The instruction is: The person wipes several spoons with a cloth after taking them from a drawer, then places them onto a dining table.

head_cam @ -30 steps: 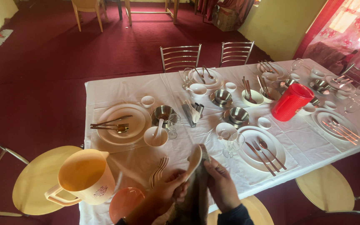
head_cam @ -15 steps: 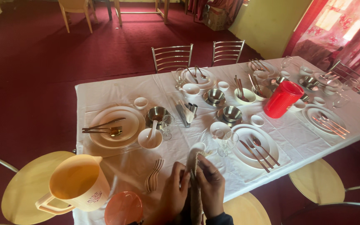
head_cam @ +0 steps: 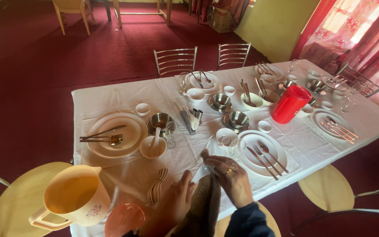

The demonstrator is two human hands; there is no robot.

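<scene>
Currently | left hand + right hand both clenched on one brown cloth around one white dish (mostly hidden) | worktop: two jugs, one cream, one red

Bare cloth strip betw. spoon stack & hands; wine glass, dinner plate block fwd/right.

Right hand: a gold-coloured ring is worn on one finger.
Right sleeve: dark navy fabric, long, ended at the wrist.
Left hand: bare; no ring or sleeve can be seen.
</scene>
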